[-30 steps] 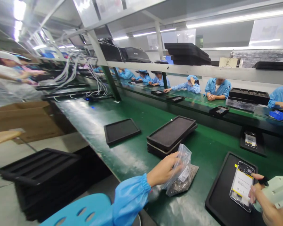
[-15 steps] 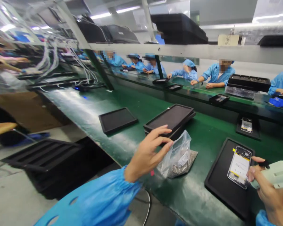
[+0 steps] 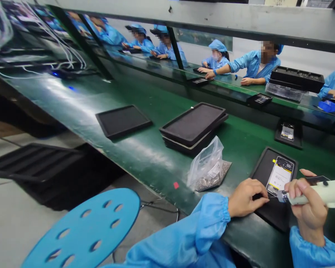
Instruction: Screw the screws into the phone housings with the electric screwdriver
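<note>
A long green bench (image 3: 145, 149) ran across the whole view, and on its far side several persons in blue coats (image 3: 254, 61) sat at work. On the floor beside the bench lay black racks (image 3: 39, 163), and nearer to the camera stood a round blue stool (image 3: 86, 227) with holes in its seat. On the bench there was a stack of black trays (image 3: 194, 124), with a single flat tray (image 3: 123, 120) well apart to its left. Just in front of the stack lay a clear plastic bag (image 3: 208, 167) with small grey parts inside. To the right of the bag lay another black tray (image 3: 261, 167), and in it a phone (image 3: 280, 175) lay with its back open, a white and yellow part showing. The right hand (image 3: 309, 208) was clenched around a pale electric screwdriver (image 3: 321, 191), whose tip was at the near end of the phone. The left hand (image 3: 247, 197) grasped nothing. It rested with loosely bent fingers on the near left part of that tray, just beside the phone.
</note>
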### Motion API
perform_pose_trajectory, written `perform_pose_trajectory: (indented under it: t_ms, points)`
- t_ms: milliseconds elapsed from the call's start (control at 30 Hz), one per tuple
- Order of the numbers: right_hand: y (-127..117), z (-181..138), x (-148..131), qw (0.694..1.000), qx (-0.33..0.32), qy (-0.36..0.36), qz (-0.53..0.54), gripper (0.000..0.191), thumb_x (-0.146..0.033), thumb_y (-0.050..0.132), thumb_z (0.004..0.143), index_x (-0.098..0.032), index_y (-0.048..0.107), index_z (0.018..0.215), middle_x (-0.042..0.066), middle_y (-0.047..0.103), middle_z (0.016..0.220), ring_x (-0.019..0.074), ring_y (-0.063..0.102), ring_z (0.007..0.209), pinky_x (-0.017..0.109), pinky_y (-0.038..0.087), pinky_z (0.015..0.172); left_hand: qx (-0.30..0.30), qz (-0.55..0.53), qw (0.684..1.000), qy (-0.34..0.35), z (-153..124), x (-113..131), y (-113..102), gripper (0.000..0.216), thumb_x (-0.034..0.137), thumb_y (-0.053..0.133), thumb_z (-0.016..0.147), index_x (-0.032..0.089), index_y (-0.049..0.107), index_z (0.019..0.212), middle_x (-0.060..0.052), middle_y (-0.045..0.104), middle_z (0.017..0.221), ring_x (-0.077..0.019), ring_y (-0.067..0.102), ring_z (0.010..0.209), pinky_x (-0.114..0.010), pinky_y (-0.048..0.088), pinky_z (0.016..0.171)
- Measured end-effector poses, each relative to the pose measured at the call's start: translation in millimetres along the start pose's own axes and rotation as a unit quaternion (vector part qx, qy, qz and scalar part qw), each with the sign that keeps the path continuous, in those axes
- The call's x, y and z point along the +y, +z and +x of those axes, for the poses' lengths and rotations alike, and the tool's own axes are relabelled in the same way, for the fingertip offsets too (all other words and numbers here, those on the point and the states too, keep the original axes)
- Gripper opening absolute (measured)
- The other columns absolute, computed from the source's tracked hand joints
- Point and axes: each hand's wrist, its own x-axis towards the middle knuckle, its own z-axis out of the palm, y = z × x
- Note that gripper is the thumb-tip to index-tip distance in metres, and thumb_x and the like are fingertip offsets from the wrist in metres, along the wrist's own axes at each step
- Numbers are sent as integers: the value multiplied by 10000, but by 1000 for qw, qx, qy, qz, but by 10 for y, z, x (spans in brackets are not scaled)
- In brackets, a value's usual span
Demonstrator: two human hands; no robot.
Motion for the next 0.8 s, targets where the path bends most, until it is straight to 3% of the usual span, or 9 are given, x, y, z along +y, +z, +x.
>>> perform_pose_trajectory:
  t_ms: [333, 500, 600, 800]
  points:
    - [66, -34, 59, 999, -25, 13, -43, 154, -281, 639, 778, -182, 547, 852, -64, 454, 488, 127, 480, 421, 322, 488, 531, -1, -9, 999, 34, -30, 14, -16, 175, 290, 546, 908, 175, 675, 877, -53, 732, 954, -165, 655, 949, -287, 431, 844]
    - [72, -41, 91, 999, -29, 8, -30, 253, -253, 646, 788, -199, 537, 1011, -64, 488, 496, 131, 497, 444, 301, 480, 533, 13, -19, 999, 46, -30, 31, -23, 169, 282, 558, 903, 170, 678, 866, -50, 732, 926, -164, 657, 925, -285, 435, 837]
    - [76, -64, 103, 998, -35, 16, -40, 243, -270, 636, 804, -183, 543, 1010, -52, 495, 501, 137, 497, 459, 312, 481, 543, 19, -27, 998, 44, -25, 39, -25, 180, 285, 556, 905, 166, 678, 850, -52, 733, 901, -166, 658, 905, -288, 443, 837]
    - [33, -21, 98, 995, -59, 23, -76, 165, -302, 618, 828, -167, 545, 767, -27, 494, 514, 143, 516, 487, 322, 485, 554, 71, -46, 996, 27, -23, -6, 59, 311, 451, 701, 784, 153, 649, 857, -88, 715, 930, -196, 659, 898, -305, 491, 825]
